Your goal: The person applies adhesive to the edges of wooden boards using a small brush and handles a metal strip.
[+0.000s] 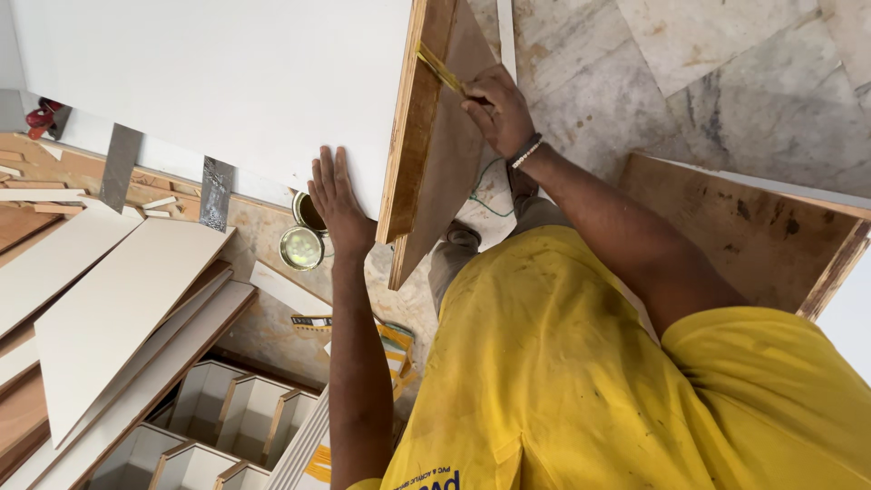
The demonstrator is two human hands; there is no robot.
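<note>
Marble floor (726, 73) lies below. Left hand (337, 201) is pressed flat, fingers spread, on the white board (218, 82); the edge (413, 127) is being coated with a yellow brush (439, 69), gripped by the right hand (497, 111). Steady strokes seem needed.

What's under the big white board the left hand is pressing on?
Below the white board, an open tin and floor show by the left hand. Anything beneath the board itself is hidden.

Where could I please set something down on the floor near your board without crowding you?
The marble floor beyond the right hand lies bare. By the left hand, open tins and stacked panels crowd the floor.
</note>
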